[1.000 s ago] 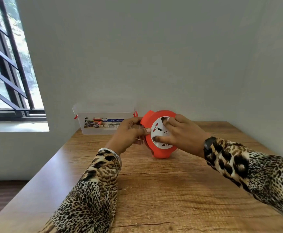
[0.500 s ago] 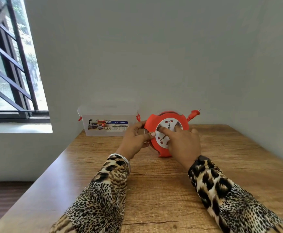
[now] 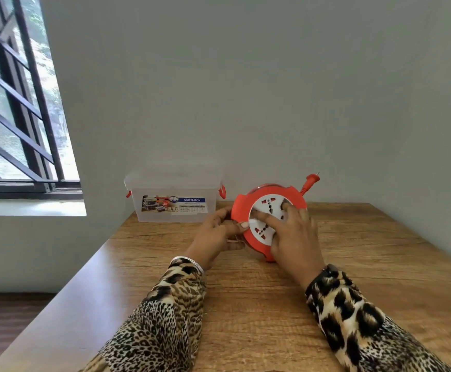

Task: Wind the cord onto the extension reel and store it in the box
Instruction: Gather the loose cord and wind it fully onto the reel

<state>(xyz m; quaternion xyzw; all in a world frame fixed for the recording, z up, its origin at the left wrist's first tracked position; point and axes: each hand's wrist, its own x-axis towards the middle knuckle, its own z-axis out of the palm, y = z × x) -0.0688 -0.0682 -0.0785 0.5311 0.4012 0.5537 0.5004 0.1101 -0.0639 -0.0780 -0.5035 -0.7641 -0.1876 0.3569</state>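
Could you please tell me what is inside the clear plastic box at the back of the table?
Through the clear plastic box's walls nothing shows inside. Its lid is on, and the printed label across the front covers part of the interior, so anything low behind it is hidden.

1. The tabletop [image 3: 379, 264] looks like wood or wood-grain laminate, brown, with visible grain lines and a faint satin sheen.
2. The extension reel [image 3: 241, 210] is smooth orange-red plastic with a white plastic socket face [image 3: 272, 202].
3. The plug [image 3: 311, 180] is the same orange-red plastic, with a small metal pin at its tip.
4. The box [image 3: 173, 194] is frosted, translucent plastic, carrying a glossy printed paper label [image 3: 174, 204] and red plastic clips.
5. The sleeves [image 3: 162, 323] are soft cloth in a leopard print, matt.
6. A bangle [image 3: 189, 261] at the left wrist looks like shiny metal.
7. The wall [image 3: 245, 89] is matt painted plaster.
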